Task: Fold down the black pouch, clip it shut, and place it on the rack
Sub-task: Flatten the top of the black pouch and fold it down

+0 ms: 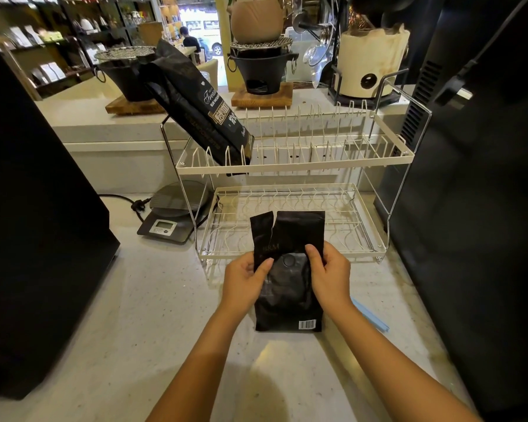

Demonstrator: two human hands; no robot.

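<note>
A black pouch (288, 287) with a round valve and a barcode at its lower right stands on the pale counter, its top open and torn into two flaps. My left hand (245, 280) grips its left edge, thumb on the front. My right hand (329, 274) grips the right edge the same way. A light blue clip (371, 315) lies on the counter just right of my right wrist. The white two-tier wire rack (296, 167) stands right behind the pouch. A larger black coffee bag (195, 102) leans in the upper tier's left end.
A digital scale (173, 214) with a cable sits left of the rack. Large black machines (37, 223) flank the counter on the left and right (485, 208). Black stoves on wooden boards (261, 71) and a cream pot (371, 62) stand on the raised ledge behind.
</note>
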